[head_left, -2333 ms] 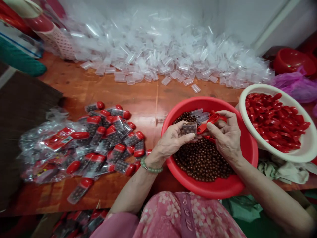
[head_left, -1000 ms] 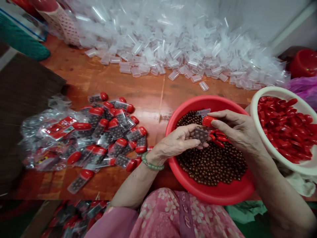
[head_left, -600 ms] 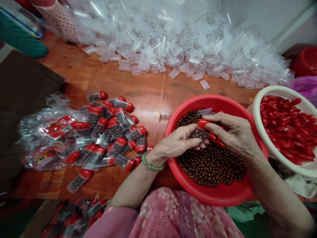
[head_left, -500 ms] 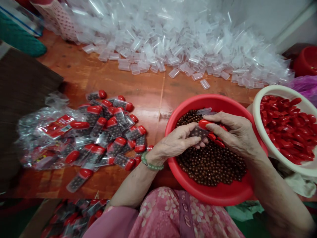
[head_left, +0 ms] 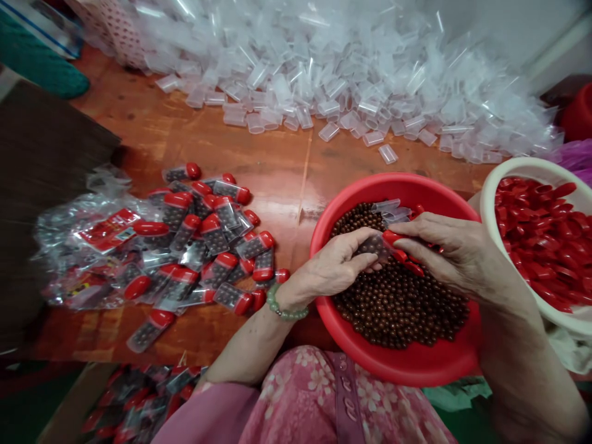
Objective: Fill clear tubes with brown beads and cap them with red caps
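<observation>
the left hand point(head_left: 337, 266) grips a small clear container point(head_left: 374, 248) of dark beads between thumb and fingers, held over the red basin point(head_left: 430, 365). the right hand point(head_left: 444, 253) pinches a red cap point(head_left: 391, 236) at the container's right end, so the two hands nearly meet. the container's long axis runs roughly sideways, its cap end toward the right hand. the left fingers cover part of it, and whether the cap is fully seated is hard to make out. below lie brown beads point(head_left: 402, 308), loose red caps point(head_left: 411, 266) partly hidden by the right hand, and clear sleeves point(head_left: 393, 211). rightward, the white basin point(head_left: 488, 203) of caps is cut off at the edge. leftward, capped containers point(head_left: 213, 239) lie jumbled beside a plastic bag point(head_left: 58, 246); a heap of sleeves point(head_left: 324, 80) spreads beyond, blurred at its top.
</observation>
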A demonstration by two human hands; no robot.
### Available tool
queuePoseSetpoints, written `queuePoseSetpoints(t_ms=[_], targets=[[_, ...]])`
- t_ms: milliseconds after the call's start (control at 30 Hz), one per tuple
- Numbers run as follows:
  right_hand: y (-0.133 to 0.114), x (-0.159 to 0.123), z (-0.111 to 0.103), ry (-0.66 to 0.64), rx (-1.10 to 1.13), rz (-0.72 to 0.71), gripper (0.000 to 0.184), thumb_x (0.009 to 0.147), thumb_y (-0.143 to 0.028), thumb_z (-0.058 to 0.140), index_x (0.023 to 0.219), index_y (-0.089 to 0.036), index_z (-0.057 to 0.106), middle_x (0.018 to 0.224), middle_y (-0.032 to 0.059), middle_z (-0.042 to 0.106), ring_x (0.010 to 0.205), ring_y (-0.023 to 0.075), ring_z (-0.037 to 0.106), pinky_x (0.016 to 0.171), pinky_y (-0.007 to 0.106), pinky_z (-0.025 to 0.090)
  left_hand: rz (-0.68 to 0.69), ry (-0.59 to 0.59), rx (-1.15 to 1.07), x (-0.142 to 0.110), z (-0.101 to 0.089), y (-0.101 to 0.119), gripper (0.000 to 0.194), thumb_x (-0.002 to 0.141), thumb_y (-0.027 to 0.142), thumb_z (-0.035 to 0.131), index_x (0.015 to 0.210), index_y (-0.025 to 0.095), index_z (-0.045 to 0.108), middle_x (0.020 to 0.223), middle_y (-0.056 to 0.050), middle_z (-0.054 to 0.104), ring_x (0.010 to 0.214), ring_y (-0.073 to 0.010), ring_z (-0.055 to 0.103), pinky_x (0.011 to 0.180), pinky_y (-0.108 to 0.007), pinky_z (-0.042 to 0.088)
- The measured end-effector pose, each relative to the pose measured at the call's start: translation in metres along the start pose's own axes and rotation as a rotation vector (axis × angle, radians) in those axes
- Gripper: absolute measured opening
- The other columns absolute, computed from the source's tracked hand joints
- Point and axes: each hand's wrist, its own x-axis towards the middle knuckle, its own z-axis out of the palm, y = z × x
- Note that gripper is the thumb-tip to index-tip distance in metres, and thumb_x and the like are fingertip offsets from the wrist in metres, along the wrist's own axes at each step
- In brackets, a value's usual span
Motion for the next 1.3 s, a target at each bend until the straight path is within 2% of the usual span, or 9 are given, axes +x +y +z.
queuePoseSetpoints(t_ms=[233, 433, 667, 800, 933, 1033, 1167, 1300], targets=[[-0.004, -0.003, -0.013, -0.003, -0.023, 0.020, 0.023, 0.094, -0.028, 0.064, 0.115, -0.028, 0.075, 0.101, 0.0031, 0.078, 0.084, 0.0211, 0.074, 0.079, 0.033, 0.059, 0.019, 0.012, 0.015, 0.001, -0.001, 0.000, 0.018, 0.091, 0.019, 0.057, 0.107, 0.014, 0.064, 0.096, -0.005, 0.063, 0.087, -0.0149, 0.059, 0.087, -0.030, 0.049], [-0.010, -0.007, -0.028, -0.011, -0.009, 0.053, 0.024, 0.094, -0.031, 0.065, 0.115, -0.033, 0.076, 0.100, 0.0010, 0.080, 0.084, 0.0233, 0.075, 0.077, 0.036, 0.060, 0.030, 0.059, -0.082, 0.001, -0.001, 0.003, 0.018, 0.090, 0.018, 0.060, 0.107, 0.014, 0.065, 0.098, -0.005, 0.063, 0.086, -0.0138, 0.059, 0.083, -0.027, 0.049], [-0.003, -0.003, -0.008, 0.144, 0.026, 0.091, 0.031, 0.091, -0.023, 0.070, 0.120, -0.033, 0.073, 0.107, 0.0003, 0.079, 0.089, 0.0194, 0.074, 0.081, 0.032, 0.060, 0.024, 0.045, -0.144, 0.001, -0.002, 0.004, 0.017, 0.089, 0.020, 0.062, 0.105, 0.014, 0.065, 0.096, -0.004, 0.063, 0.085, -0.0138, 0.061, 0.084, -0.028, 0.050], [-0.005, 0.001, -0.003, 0.087, 0.042, 0.063, 0.025, 0.093, -0.024, 0.066, 0.117, -0.029, 0.074, 0.103, 0.0017, 0.078, 0.088, 0.0195, 0.074, 0.082, 0.033, 0.059, 0.026, 0.045, -0.134, 0.000, -0.001, 0.004, 0.016, 0.089, 0.019, 0.061, 0.104, 0.015, 0.064, 0.096, -0.004, 0.062, 0.086, -0.0143, 0.060, 0.087, -0.030, 0.049], [-0.008, -0.001, -0.013, -0.014, -0.001, 0.031, 0.023, 0.095, -0.026, 0.064, 0.115, -0.029, 0.074, 0.101, 0.0025, 0.078, 0.086, 0.0203, 0.074, 0.077, 0.033, 0.059, 0.038, 0.042, -0.103, 0.000, -0.001, 0.003, 0.014, 0.089, 0.018, 0.060, 0.102, 0.014, 0.064, 0.095, -0.004, 0.063, 0.087, -0.0145, 0.059, 0.087, -0.030, 0.047], [-0.007, -0.008, -0.023, -0.045, -0.031, 0.019, 0.024, 0.095, -0.028, 0.064, 0.117, -0.030, 0.073, 0.103, 0.0030, 0.078, 0.086, 0.0213, 0.075, 0.072, 0.033, 0.058, 0.045, 0.043, -0.102, 0.000, -0.002, 0.004, 0.014, 0.089, 0.018, 0.059, 0.102, 0.014, 0.063, 0.094, -0.004, 0.063, 0.088, -0.0151, 0.059, 0.087, -0.030, 0.046], [-0.007, -0.012, -0.026, -0.028, -0.043, 0.056, 0.025, 0.094, -0.030, 0.065, 0.117, -0.033, 0.073, 0.103, 0.0022, 0.078, 0.084, 0.0224, 0.074, 0.070, 0.035, 0.058, 0.048, 0.054, -0.190, 0.001, -0.002, 0.004, 0.017, 0.086, 0.020, 0.065, 0.102, 0.015, 0.063, 0.095, -0.004, 0.064, 0.086, -0.0143, 0.060, 0.086, -0.029, 0.047], [-0.010, -0.007, -0.015, 0.103, -0.023, 0.101, 0.028, 0.092, -0.025, 0.068, 0.118, -0.034, 0.073, 0.103, 0.0006, 0.078, 0.083, 0.0202, 0.073, 0.075, 0.033, 0.059, 0.058, 0.064, -0.261, 0.001, -0.001, 0.005, 0.017, 0.085, 0.021, 0.068, 0.100, 0.015, 0.063, 0.099, -0.004, 0.064, 0.091, -0.0150, 0.061, 0.091, -0.030, 0.048]])
